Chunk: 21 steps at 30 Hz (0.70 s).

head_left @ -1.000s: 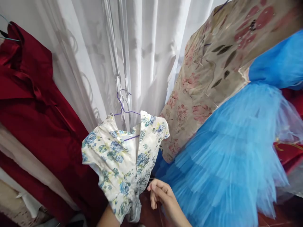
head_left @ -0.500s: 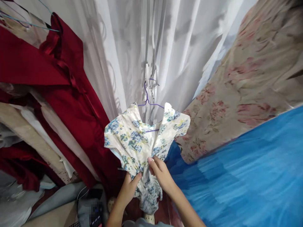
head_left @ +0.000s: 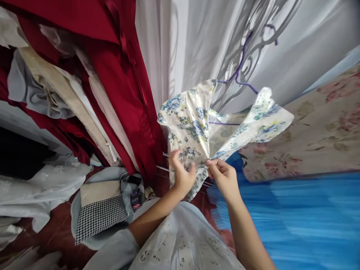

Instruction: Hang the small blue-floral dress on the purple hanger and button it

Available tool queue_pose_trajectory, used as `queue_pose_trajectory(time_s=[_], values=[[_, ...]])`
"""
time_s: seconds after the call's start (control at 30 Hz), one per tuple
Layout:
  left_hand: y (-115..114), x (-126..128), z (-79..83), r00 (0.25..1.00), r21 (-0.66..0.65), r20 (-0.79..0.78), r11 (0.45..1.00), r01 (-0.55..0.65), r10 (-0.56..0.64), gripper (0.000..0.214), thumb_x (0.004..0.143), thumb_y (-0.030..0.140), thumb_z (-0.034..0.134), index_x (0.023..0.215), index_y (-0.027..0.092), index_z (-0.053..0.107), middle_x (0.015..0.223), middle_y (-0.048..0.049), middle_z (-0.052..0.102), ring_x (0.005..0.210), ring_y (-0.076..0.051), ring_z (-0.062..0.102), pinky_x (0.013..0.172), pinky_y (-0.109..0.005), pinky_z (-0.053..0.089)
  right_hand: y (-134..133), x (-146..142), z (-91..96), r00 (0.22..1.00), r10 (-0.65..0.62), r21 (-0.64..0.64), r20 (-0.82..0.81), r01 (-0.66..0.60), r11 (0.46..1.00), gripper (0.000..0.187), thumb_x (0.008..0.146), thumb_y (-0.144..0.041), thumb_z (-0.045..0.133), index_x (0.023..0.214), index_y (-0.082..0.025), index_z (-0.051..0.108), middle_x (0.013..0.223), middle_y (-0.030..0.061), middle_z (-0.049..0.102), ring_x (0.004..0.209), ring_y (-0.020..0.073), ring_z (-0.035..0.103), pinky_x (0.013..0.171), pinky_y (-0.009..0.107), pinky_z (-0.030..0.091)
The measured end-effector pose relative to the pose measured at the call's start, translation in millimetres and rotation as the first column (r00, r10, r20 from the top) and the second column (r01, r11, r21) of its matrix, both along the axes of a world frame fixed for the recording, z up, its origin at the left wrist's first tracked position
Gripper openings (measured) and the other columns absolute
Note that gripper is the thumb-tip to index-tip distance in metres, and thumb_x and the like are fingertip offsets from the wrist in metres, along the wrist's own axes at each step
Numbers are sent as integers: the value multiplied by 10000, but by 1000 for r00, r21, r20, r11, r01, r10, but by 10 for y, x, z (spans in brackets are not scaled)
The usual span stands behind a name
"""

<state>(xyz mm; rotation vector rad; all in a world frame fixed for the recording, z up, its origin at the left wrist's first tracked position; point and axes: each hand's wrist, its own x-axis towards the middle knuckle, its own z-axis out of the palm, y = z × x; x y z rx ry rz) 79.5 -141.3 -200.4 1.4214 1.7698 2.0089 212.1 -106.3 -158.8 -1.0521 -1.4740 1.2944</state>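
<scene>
A white dress with blue, green and yellow flowers (head_left: 194, 120) hangs on a purple wire hanger (head_left: 238, 71); its V neckline gapes and the hanger's lower bar shows inside. My right hand (head_left: 226, 178) pinches the dress at the bottom of the V, thumb against fingers. To the left, my left hand (head_left: 182, 174) has its thumb and fingers apart, in front of the bodice and near its waist. Whether those fingertips touch the cloth I cannot tell. The lower part of the dress is partly hidden behind my hands.
Dark red garments (head_left: 112, 75) hang at left beside cream and grey ones. White curtains (head_left: 197, 45) and scrolled metalwork (head_left: 253, 60) stand behind. At right are a floral cloth (head_left: 303, 150) and a blue painted surface (head_left: 295, 217). A checked cushion (head_left: 101, 215) lies low left.
My left hand has let go of the waist and spread its fingers. My right hand has kept its pinch at the neckline, which is wider. The view has swung left and down.
</scene>
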Motion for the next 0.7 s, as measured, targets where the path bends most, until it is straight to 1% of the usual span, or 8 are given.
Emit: queue_pose_trajectory(time_s=[0.07,0.13,0.17,0.23,0.33,0.47,0.6,0.7], values=[[82,126,29,975,-44,-130,983,176,-180,460,844,192,623,1270,195,449,1231,-138,558,1193,-255,522,1043,-424,403,-36,-32,15,1000,-3,17,1,3,1000,315,865,-411,678,677,-177,584,525,-32,515,472,107,434,475,245,316],[158,219,58,934,-126,-125,939,319,-334,242,895,201,561,1134,200,525,1042,-85,637,993,-207,603,898,-337,477,-59,-63,77,1000,3,41,-9,-2,999,310,855,-400,695,670,-173,591,533,-24,540,483,110,467,479,241,339],[184,246,69,925,-157,-104,925,347,-365,134,918,208,527,1050,199,547,942,-59,648,887,-182,613,817,-295,486,-61,-77,123,1000,9,51,-13,-8,999,308,852,-393,699,665,-172,594,529,-22,544,481,109,470,475,238,339],[199,270,80,927,-196,-80,917,346,-367,81,945,223,484,924,197,558,807,-25,634,743,-149,594,707,-247,463,-32,-101,241,999,13,65,-39,-10,998,296,848,-372,705,659,-166,608,502,-26,533,455,98,446,454,232,317],[128,302,52,939,-235,-86,923,305,-332,119,945,247,488,881,200,576,776,-18,640,697,-142,580,677,-237,428,117,-119,486,983,-20,76,-181,34,997,233,840,-318,704,690,-148,653,465,-40,497,410,78,380,415,227,253],[-15,434,-51,931,-302,-114,905,301,-347,160,933,279,508,825,211,606,744,-11,653,675,-141,589,653,-228,401,483,-108,950,914,-44,131,-404,106,986,196,812,-197,701,638,-127,644,447,-50,449,387,54,297,386,239,129],[-56,540,-148,921,-346,-134,888,303,-366,175,932,295,509,823,216,622,734,-9,655,686,-145,602,650,-227,393,823,-136,1425,891,-79,166,-446,170,971,229,839,-77,625,613,-112,611,511,-31,526,396,21,304,408,254,105],[-72,537,-216,923,-362,-126,883,299,-364,212,942,316,503,804,211,625,701,-13,636,677,-156,604,655,-238,407,943,-210,1613,891,-123,193,-436,226,955,254,878,-69,554,628,-104,580,573,-16,598,416,-11,345,463,283,119]])
